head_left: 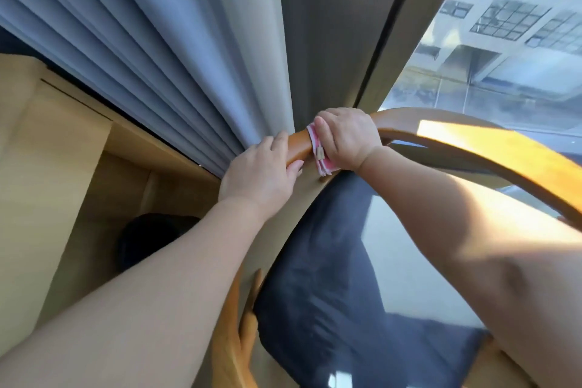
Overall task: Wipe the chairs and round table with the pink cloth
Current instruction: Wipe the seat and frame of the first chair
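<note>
A wooden chair with a curved back rail (466, 142) and a dark blue seat cushion (330, 277) fills the lower right. My right hand (346, 138) presses the folded pink cloth (318, 151) around the top rail, near its left bend. My left hand (261, 176) grips the rail just left of the cloth, fingers wrapped over the wood. Most of the cloth is hidden under my right palm. The round table is not in view.
Grey pleated curtains (157, 57) hang right behind the chair. A window (504, 41) with sunlit buildings lies at the right. Light wooden floor and a wooden cabinet (37, 167) sit at the left, with a dark round object (151, 239) on the floor.
</note>
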Available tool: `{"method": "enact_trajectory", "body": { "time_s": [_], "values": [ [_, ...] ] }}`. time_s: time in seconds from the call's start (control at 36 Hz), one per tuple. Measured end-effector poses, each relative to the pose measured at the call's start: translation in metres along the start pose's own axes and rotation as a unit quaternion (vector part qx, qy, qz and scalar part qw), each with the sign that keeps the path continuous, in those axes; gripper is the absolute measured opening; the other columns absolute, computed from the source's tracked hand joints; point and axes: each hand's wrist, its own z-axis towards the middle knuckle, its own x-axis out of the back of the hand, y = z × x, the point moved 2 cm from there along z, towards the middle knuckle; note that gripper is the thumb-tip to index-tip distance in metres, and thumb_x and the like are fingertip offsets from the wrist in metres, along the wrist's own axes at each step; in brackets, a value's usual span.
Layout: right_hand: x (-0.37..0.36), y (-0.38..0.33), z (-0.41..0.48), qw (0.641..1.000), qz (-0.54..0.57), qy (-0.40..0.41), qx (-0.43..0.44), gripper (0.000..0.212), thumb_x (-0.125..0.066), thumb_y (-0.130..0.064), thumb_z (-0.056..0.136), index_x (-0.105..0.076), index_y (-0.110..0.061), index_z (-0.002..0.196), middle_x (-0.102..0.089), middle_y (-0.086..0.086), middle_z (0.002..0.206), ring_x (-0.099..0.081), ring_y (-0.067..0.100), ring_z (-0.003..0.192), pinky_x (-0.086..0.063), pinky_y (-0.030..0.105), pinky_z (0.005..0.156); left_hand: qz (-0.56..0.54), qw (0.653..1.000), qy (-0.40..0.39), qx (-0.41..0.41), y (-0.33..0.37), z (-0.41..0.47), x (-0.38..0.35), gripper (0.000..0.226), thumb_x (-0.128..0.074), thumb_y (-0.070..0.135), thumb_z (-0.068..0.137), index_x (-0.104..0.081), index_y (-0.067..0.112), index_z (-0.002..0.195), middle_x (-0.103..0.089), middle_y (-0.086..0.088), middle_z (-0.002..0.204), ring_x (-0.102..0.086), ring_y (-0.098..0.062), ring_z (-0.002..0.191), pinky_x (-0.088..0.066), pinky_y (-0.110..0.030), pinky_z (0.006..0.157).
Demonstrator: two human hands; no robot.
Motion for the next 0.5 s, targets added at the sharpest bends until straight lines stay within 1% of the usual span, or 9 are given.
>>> {"method": "enact_trajectory", "body": {
  "time_s": [0.14, 0.25, 0.31, 0.42, 0.5],
  "values": [
    [0.003, 0.017, -0.003, 0.998, -0.052, -0.028, -0.013, 0.049, -0.020, -0.034, 0.095, -0.059, -0.012, 0.075, -0.063, 0.008, 0.071, -0.057, 0.034, 0.064, -0.043, 0.038, 0.061, 0.013, 1.000, -0.001, -0.004, 0.001, 0.001, 0.001, 0.051, -0.036, 0.049, 0.097, -0.033, 0.019, 0.138, -0.053, -0.003, 0.122, -0.056, -0.024, 0.105, -0.051, -0.037, 0.082],
    [0.005, 0.029, -0.007, 0.993, -0.102, -0.040, -0.048, 0.055, -0.014, -0.038, 0.096, -0.060, -0.016, 0.079, -0.064, 0.006, 0.077, -0.057, 0.032, 0.070, -0.038, 0.037, 0.068, 0.012, 1.000, -0.001, -0.010, 0.001, 0.000, 0.004, 0.052, -0.035, 0.050, 0.097, -0.034, 0.018, 0.138, -0.054, -0.004, 0.122, -0.057, -0.023, 0.105, -0.053, -0.036, 0.081],
    [0.007, 0.038, -0.011, 0.990, -0.123, -0.036, -0.061, 0.051, -0.018, -0.037, 0.098, -0.060, -0.016, 0.077, -0.064, 0.007, 0.076, -0.056, 0.031, 0.069, -0.039, 0.038, 0.070, 0.014, 1.000, -0.004, -0.009, 0.001, 0.000, 0.004, 0.052, -0.036, 0.049, 0.097, -0.035, 0.017, 0.138, -0.054, -0.004, 0.123, -0.058, -0.024, 0.105, -0.054, -0.037, 0.082],
    [0.013, 0.053, -0.018, 0.985, -0.148, -0.023, -0.082, 0.046, -0.027, -0.036, 0.099, -0.060, -0.014, 0.077, -0.063, 0.009, 0.076, -0.058, 0.032, 0.071, -0.042, 0.040, 0.074, 0.015, 1.000, 0.003, -0.012, 0.002, -0.001, 0.005, 0.054, -0.036, 0.050, 0.097, -0.034, 0.017, 0.139, -0.054, -0.004, 0.123, -0.058, -0.022, 0.105, -0.051, -0.033, 0.079],
    [0.014, 0.060, -0.021, 0.982, -0.156, -0.001, -0.108, 0.043, -0.033, -0.035, 0.099, -0.059, -0.014, 0.073, -0.061, 0.009, 0.072, -0.057, 0.031, 0.067, -0.042, 0.037, 0.070, 0.016, 1.000, 0.003, -0.009, 0.001, -0.001, 0.004, 0.055, -0.036, 0.050, 0.097, -0.034, 0.017, 0.140, -0.054, -0.003, 0.124, -0.058, -0.022, 0.106, -0.051, -0.033, 0.080]
  ]
}}
